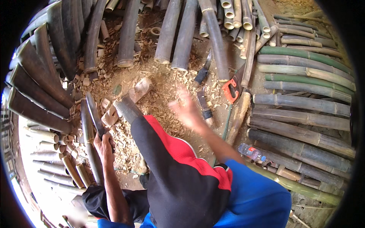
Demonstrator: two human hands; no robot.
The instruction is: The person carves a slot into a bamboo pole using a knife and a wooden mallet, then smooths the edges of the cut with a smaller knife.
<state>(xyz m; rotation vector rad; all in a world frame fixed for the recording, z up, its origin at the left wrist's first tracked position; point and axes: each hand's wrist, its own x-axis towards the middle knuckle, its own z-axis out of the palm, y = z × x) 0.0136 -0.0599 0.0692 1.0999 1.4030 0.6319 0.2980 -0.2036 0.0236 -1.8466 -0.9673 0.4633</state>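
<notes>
A broad-bladed machete [94, 113] points up and away at the left, its handle gripped in my left hand [104, 145]. To the right of the middle, my right hand [187, 109] hangs above the wood shavings. It is blurred, but its fingers look spread and nothing is in them. A black and red cloth [173, 167] covers my lap. From its far end juts a short dark bamboo piece [127, 108], close to a pale wooden block [140, 89]. Beyond and beside my right hand lie two curved-bladed knives [201, 75] [206, 108] with dark wrapped handles.
An orange-handled saw [230, 91] lies right of the knives. A plastic bottle [252, 152] is beside stacked bamboo poles [304, 99] at the right. Thick bamboo lengths [168, 34] stand or lean at the back, and dark bamboo pieces [34, 108] line the left. Shavings [156, 129] cover the ground.
</notes>
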